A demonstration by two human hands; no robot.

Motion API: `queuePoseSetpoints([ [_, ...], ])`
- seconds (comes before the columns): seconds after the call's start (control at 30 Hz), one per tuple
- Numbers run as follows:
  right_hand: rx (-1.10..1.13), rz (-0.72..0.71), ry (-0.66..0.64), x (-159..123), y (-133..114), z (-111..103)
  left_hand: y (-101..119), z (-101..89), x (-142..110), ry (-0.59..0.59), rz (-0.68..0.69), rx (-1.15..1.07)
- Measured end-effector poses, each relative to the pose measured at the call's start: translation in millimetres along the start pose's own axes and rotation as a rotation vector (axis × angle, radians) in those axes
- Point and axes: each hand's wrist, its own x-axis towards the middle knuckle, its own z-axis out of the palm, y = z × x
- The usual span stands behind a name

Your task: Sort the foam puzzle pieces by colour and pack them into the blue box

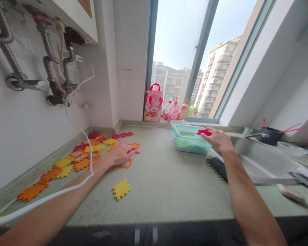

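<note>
My left hand [122,152] lies palm down on a scatter of flat gear-edged plastic tiles [82,155] in red, yellow and orange; its fingers curl over a red tile [132,151]. My right hand [218,139] pinches a red tile [204,132] and holds it over a light blue plastic box [191,138] on the green counter [164,184]. One yellow tile [121,189] lies apart, nearer to me.
A white cable [79,130] hangs from wall pipes [51,65] across my left forearm. A steel sink [261,160] lies right of the box, with a dark pot [271,135] behind. A red bag [153,104] and bottles [176,111] stand by the window.
</note>
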Motion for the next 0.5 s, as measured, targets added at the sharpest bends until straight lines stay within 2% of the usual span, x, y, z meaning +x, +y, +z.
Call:
queuePoseSetpoints([
  [0.13, -0.015, -0.045, -0.091, 1.7, 3.7, 1.2, 1.0, -0.1, -1.0, 0.0, -0.031, 0.006],
  [0.5, 0.039, -0.098, -0.143, 1.4, 0.5, 4.5, -2.5, 1.0, -0.6, -0.004, -0.02, -0.009],
])
